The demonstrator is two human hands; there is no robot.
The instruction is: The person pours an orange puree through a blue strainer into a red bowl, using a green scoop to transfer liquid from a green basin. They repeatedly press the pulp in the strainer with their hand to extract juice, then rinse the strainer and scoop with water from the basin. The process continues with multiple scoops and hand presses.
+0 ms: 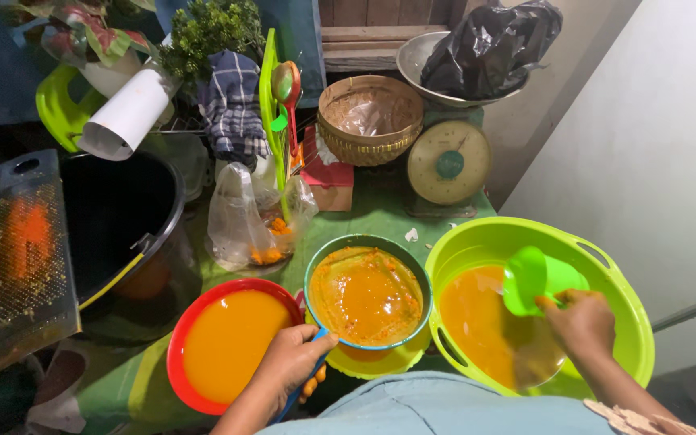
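Lime-green plastic basin (630,322) w/ side handles sits at 4 o'clock, largest of the lot, holding orange liquid (477,318). Black round tub (122,209) at 9 o'clock, w/ a flat metal grater (30,250) stained orange leaning across its rim. Red plastic bowl (179,354) at 7 o'clock, nearly full of same orange liquid. Teal-rimmed round sieve (368,242) near centre, coated in orange pulp, resting on a yellow-green bowl (380,362) btwn red bowl and basin. Green plastic scoop (535,278) is over the basin, tilted. Right hand (583,322) closed on scoop's handle. Left hand (292,361) at 6 o'clock, fingers wrapped round the sieve's blue handle (309,374).
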